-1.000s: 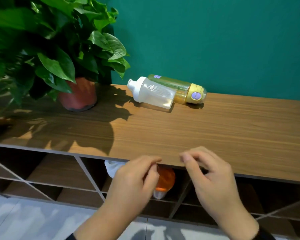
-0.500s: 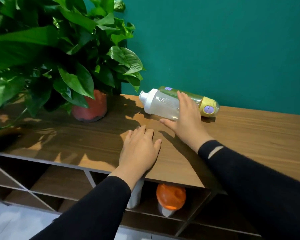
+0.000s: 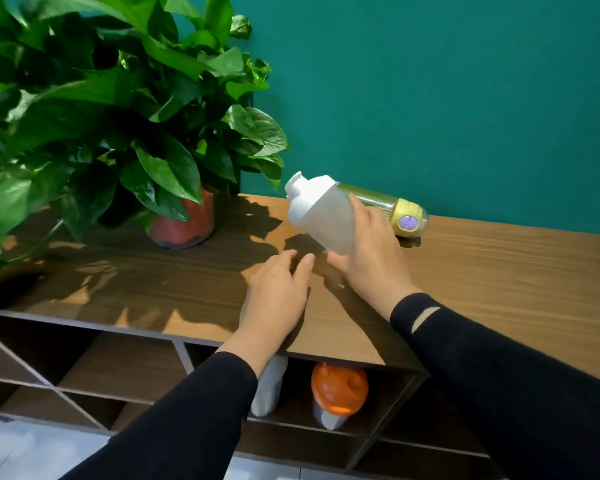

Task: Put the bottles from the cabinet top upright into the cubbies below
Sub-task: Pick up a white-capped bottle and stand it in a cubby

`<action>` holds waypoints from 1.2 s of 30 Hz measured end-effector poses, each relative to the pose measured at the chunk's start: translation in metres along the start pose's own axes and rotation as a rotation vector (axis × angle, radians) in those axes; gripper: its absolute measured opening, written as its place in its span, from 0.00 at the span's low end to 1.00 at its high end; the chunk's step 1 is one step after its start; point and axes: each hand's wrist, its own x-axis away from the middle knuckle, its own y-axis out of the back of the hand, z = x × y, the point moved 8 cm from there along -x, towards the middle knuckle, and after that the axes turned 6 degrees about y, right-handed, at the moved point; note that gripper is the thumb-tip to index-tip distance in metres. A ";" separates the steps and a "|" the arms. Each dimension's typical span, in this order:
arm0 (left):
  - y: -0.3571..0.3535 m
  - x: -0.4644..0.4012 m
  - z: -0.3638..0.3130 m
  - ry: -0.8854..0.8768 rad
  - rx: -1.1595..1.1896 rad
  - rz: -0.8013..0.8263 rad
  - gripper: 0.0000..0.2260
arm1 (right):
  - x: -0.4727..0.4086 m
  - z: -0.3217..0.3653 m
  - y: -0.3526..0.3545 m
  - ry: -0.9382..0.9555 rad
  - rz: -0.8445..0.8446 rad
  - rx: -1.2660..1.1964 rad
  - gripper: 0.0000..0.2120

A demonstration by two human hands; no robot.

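Note:
My right hand grips a white shaker bottle, tilted and lifted off the wooden cabinet top, cap pointing up-left. Behind it a yellow-green bottle with a yellow cap lies on its side against the green wall. My left hand rests flat on the cabinet top near its front edge, fingers apart, holding nothing. In the cubby below stand a white bottle, partly hidden by my left arm, and an orange-lidded bottle.
A leafy plant in a red-brown pot stands on the left of the cabinet top, its leaves reaching towards the bottles. Further cubbies with slanted dividers open to the left and right below. Pale floor shows at the bottom left.
My right hand went from the cabinet's front edge to the white shaker bottle, closed on it and tipped it up off the top. My left hand moved onto the cabinet top.

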 end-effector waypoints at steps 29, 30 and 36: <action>-0.213 0.224 -0.047 0.240 0.294 0.780 0.26 | 0.333 -0.161 0.019 -0.755 0.109 -0.770 0.47; -0.217 0.220 -0.043 0.261 0.292 0.775 0.27 | 0.331 -0.167 0.007 -0.763 0.132 -0.748 0.45; -0.236 0.206 -0.022 0.452 0.246 0.687 0.17 | 0.315 -0.187 -0.045 -0.814 0.208 -0.673 0.39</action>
